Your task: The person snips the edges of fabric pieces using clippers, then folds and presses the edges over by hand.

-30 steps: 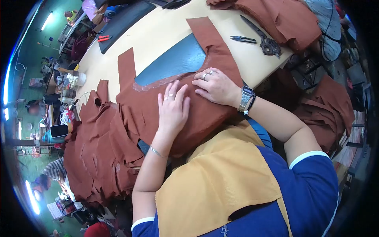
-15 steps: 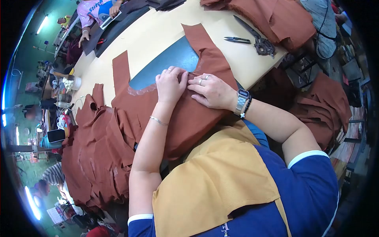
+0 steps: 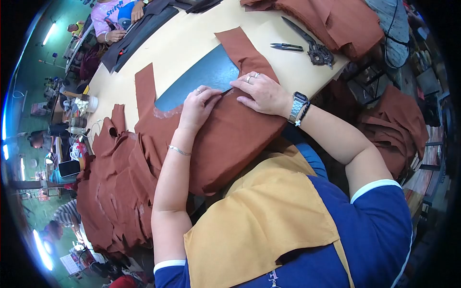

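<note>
A reddish-brown leather piece (image 3: 240,137) with a curved cut-out lies over the near table edge. A whitish, glue-like smear runs along its curve. Beneath the cut-out shows a smooth blue-grey board (image 3: 197,79). My left hand (image 3: 199,106) is closed, its thumb and fingers pinching the curved edge. To its right, my right hand (image 3: 264,96) grips the same edge, fingertips bent over it and thumb below. Between the hands the edge is turned over, with a small dark gap. The undersides of the fingertips are hidden.
Black shears (image 3: 317,50) and small thread snips (image 3: 287,47) lie at the upper right. Brown leather stacks (image 3: 331,24) sit behind them, and a heap of brown pieces (image 3: 120,192) hangs at left. Across the table (image 3: 192,36), a co-worker (image 3: 113,19) handles dark material.
My hands have moved apart along the curved edge, the left down-left and the right slightly up-right, exposing the turned edge between them. The co-worker's hand has drawn in toward the dark material.
</note>
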A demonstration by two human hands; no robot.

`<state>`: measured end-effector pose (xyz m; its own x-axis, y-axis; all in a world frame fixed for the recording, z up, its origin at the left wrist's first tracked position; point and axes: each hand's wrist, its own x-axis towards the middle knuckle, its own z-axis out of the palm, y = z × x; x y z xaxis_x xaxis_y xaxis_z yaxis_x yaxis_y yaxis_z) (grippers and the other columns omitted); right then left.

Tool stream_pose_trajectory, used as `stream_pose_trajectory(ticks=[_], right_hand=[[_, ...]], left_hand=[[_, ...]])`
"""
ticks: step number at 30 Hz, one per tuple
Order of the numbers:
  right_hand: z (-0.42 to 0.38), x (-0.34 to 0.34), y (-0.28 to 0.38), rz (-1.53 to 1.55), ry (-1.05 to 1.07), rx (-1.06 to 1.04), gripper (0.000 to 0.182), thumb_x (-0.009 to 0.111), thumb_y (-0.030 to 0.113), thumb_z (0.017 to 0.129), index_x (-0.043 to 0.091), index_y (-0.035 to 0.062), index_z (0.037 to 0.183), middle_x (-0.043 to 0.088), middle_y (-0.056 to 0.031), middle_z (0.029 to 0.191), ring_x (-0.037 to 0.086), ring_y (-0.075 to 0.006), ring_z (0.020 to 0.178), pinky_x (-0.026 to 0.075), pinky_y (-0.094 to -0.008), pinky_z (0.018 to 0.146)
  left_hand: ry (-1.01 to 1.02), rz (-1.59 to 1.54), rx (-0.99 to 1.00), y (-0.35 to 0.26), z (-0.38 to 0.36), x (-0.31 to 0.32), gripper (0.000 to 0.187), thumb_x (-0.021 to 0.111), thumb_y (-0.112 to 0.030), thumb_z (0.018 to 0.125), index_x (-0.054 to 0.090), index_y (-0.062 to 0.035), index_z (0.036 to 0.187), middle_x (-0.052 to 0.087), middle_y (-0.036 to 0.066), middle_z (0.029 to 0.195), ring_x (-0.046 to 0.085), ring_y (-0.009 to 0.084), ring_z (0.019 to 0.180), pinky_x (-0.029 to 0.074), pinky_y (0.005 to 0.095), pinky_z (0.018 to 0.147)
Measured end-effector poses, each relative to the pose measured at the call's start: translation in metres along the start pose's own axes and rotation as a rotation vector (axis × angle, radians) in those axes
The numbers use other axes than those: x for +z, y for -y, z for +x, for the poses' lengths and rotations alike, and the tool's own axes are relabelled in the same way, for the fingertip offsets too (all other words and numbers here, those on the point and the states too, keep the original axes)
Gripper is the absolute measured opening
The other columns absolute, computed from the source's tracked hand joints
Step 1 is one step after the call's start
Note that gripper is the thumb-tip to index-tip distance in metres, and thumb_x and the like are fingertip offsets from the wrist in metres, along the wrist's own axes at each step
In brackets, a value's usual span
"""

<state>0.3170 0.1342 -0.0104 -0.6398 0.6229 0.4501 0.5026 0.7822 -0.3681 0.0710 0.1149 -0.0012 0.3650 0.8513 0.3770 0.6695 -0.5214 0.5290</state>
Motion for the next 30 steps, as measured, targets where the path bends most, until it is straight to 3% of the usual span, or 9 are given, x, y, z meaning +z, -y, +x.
stream_pose_trajectory(ticks=[12, 15, 18, 21, 27, 30], right_hand=[[0.005, 0.002, 0.003, -0.152, 0.008, -0.129, 0.029, 0.062, 0.023, 0.09, 0.062, 0.0086, 0.116, 0.062, -0.0117, 0.108, 0.059, -0.0269, 0.103, 0.05, -0.0396, 0.087], [0.009, -0.001, 0.008, -0.18, 0.138, -0.065, 0.033, 0.062, 0.022, 0.091, 0.063, 0.0105, 0.122, 0.059, -0.0092, 0.112, 0.057, -0.0261, 0.108, 0.048, -0.0382, 0.092], [0.01, 0.001, 0.01, -0.243, 0.144, -0.084, 0.036, 0.061, 0.024, 0.091, 0.061, 0.0126, 0.125, 0.058, -0.0106, 0.112, 0.057, -0.0269, 0.107, 0.049, -0.0384, 0.089], [0.014, 0.0, 0.016, -0.23, 0.173, -0.077, 0.035, 0.057, 0.027, 0.094, 0.059, 0.0121, 0.125, 0.058, -0.0178, 0.117, 0.059, -0.0317, 0.105, 0.053, -0.0439, 0.079], [0.03, -0.002, 0.044, -0.291, 0.37, 0.07, 0.05, 0.055, 0.043, 0.095, 0.054, 0.0174, 0.138, 0.054, -0.021, 0.125, 0.056, -0.0358, 0.115, 0.055, -0.0492, 0.08], [0.033, -0.005, 0.056, -0.353, 0.419, 0.144, 0.05, 0.055, 0.047, 0.094, 0.056, 0.0177, 0.134, 0.055, -0.019, 0.125, 0.056, -0.0339, 0.116, 0.053, -0.0516, 0.084]], left_hand=[[-0.052, 0.182, 0.166, 0.019, -0.016, -0.01, 0.013, 0.071, -0.008, 0.083, 0.073, -0.01, 0.095, 0.066, 0.009, 0.091, 0.064, 0.0276, 0.083, 0.053, 0.0363, 0.072], [-0.067, 0.207, 0.16, 0.02, -0.019, -0.013, 0.012, 0.071, -0.008, 0.083, 0.073, -0.0103, 0.095, 0.065, 0.009, 0.091, 0.064, 0.0278, 0.084, 0.053, 0.0365, 0.072], [-0.065, 0.222, 0.15, 0.023, -0.022, -0.017, 0.012, 0.071, -0.009, 0.083, 0.073, -0.0104, 0.095, 0.065, 0.009, 0.091, 0.064, 0.0279, 0.083, 0.053, 0.0366, 0.071], [-0.076, 0.229, 0.148, 0.023, -0.023, -0.017, 0.012, 0.071, -0.008, 0.084, 0.073, -0.0103, 0.095, 0.065, 0.009, 0.091, 0.063, 0.0276, 0.083, 0.053, 0.0366, 0.071], [-0.064, 0.217, 0.106, 0.022, -0.022, -0.016, 0.015, 0.071, -0.007, 0.083, 0.073, -0.0103, 0.098, 0.064, 0.008, 0.09, 0.062, 0.0271, 0.084, 0.053, 0.0365, 0.073], [-0.061, 0.215, 0.088, 0.022, -0.022, -0.016, 0.015, 0.071, -0.007, 0.083, 0.073, -0.0103, 0.098, 0.064, 0.008, 0.091, 0.062, 0.0271, 0.085, 0.052, 0.0361, 0.073]])
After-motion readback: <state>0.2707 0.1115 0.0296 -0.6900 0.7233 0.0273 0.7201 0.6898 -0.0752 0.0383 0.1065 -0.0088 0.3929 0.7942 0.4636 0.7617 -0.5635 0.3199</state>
